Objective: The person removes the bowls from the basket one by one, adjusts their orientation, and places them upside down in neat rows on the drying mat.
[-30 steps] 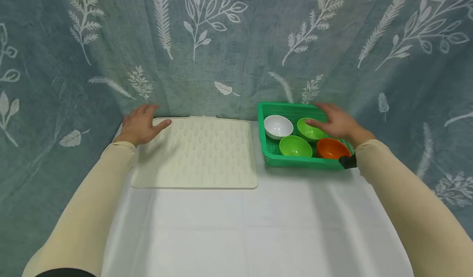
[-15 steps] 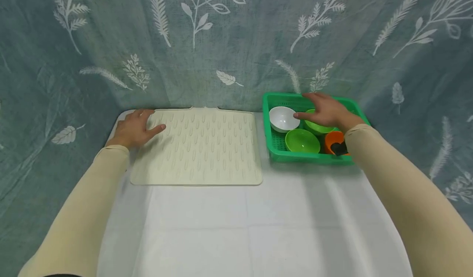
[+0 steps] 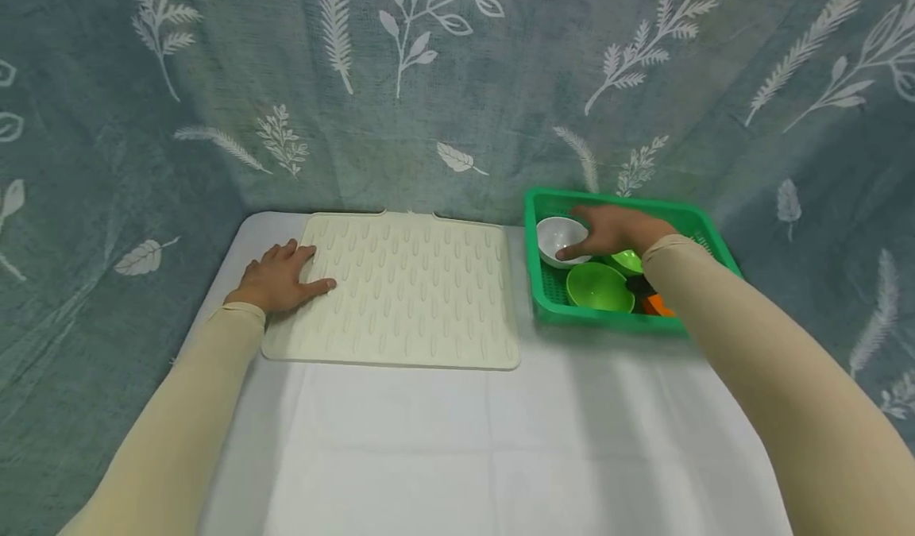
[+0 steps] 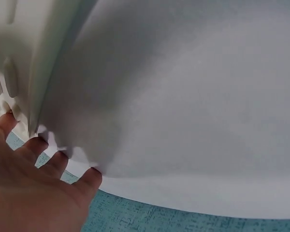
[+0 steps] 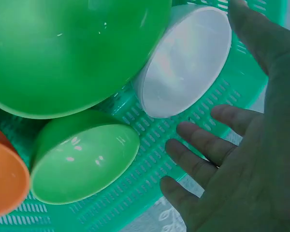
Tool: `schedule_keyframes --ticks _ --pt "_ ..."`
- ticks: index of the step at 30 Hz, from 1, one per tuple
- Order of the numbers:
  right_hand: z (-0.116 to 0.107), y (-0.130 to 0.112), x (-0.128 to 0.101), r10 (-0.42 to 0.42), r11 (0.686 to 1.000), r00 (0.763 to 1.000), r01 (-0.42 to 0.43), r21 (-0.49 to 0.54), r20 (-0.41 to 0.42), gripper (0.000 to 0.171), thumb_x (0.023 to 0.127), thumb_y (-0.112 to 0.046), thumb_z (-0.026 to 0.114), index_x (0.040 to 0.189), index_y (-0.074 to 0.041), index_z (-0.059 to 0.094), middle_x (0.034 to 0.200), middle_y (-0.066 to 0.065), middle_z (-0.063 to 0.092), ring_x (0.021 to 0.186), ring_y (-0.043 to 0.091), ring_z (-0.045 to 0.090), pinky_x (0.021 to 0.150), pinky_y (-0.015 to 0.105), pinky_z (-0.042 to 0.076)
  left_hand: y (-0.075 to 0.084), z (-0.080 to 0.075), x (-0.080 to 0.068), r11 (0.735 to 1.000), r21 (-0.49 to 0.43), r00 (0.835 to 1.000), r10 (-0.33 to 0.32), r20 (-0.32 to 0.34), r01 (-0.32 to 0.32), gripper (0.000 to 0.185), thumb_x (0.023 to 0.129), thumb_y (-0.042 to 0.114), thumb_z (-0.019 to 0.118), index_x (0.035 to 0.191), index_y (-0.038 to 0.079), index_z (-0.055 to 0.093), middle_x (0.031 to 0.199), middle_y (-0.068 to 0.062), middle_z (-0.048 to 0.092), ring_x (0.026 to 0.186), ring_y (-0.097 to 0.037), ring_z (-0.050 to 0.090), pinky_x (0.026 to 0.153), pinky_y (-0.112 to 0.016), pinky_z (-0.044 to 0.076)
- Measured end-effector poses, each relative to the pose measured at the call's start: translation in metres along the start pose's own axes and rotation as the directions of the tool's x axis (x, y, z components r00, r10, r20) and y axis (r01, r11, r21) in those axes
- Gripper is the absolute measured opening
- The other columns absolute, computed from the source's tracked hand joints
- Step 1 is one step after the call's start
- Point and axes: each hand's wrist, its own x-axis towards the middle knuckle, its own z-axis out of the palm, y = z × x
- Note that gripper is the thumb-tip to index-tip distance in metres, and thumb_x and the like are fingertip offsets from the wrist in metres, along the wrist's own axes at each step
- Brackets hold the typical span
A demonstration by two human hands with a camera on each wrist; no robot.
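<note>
My left hand (image 3: pixel 279 278) rests with spread fingers at the left edge of a cream ribbed mat (image 3: pixel 407 298); in the left wrist view its fingertips (image 4: pixel 92 176) touch the white cloth beside the mat's edge. My right hand (image 3: pixel 618 230) reaches over a green plastic basket (image 3: pixel 546 312), fingers extended and apart around a white bowl (image 3: pixel 556 234). The right thumb (image 5: pixel 249 26) is right at that bowl's rim, while the other fingers point past its far side. Two green bowls, one in front (image 3: pixel 600 288) and one partly under my wrist (image 3: pixel 626 262), share the basket with a mostly hidden orange bowl (image 3: pixel 659 306).
A white cloth (image 3: pixel 400 456) covers the table. Behind it and along the sides hangs a blue-green curtain (image 3: pixel 486 83) with white leaf prints. The basket stands right of the mat with a narrow gap between them, both close to the curtain.
My right hand has moved left and down within the basket, from above the rear green bowl to the white bowl. My left hand has come down onto the mat's left edge.
</note>
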Motion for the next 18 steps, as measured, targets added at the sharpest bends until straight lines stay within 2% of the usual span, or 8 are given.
schedule_keyframes --ticks 5,10,14,18 --pt "0.010 0.002 0.010 0.019 0.999 0.999 -0.017 -0.038 0.044 0.110 0.096 -0.064 0.074 0.170 0.001 0.024 0.169 0.033 0.037 0.152 0.056 0.042 0.117 0.073 0.043 0.004 0.001 -0.003 1.000 -0.030 1.000 -0.006 -0.005 0.006 0.100 0.103 0.072 0.056 0.171 0.005 0.027 0.178 -0.034 0.012 0.163 -0.061 0.010 0.126 -0.084 0.011" --pt "0.018 0.001 0.019 0.046 0.997 0.997 -0.042 -0.067 0.062 0.115 0.094 -0.064 0.077 0.171 0.001 0.020 0.164 0.035 0.043 0.146 0.054 0.049 0.110 0.070 0.049 0.003 0.001 -0.002 0.999 -0.046 1.000 -0.001 -0.007 0.001 0.098 0.103 0.070 0.057 0.171 0.006 0.027 0.178 -0.034 0.011 0.164 -0.061 0.008 0.127 -0.084 0.008" --pt "0.018 -0.003 0.024 0.042 0.996 0.998 -0.039 -0.074 0.039 0.112 0.094 -0.061 0.078 0.168 0.004 0.024 0.148 0.033 0.057 0.130 0.048 0.061 0.101 0.064 0.054 0.001 0.001 -0.001 0.998 -0.059 1.000 0.007 -0.013 -0.008 0.098 0.103 0.069 0.058 0.171 0.006 0.027 0.178 -0.035 0.011 0.164 -0.061 0.008 0.126 -0.085 0.008" --pt "0.011 -0.005 0.027 0.001 0.998 1.000 -0.002 -0.068 -0.019 0.106 0.093 -0.057 0.080 0.163 0.006 0.033 0.139 0.030 0.062 0.119 0.043 0.066 0.094 0.059 0.057 -0.003 0.003 0.000 0.998 -0.066 1.000 -0.001 -0.014 0.000 0.098 0.104 0.068 0.058 0.171 0.005 0.026 0.178 -0.035 0.010 0.163 -0.062 0.007 0.125 -0.086 0.008"
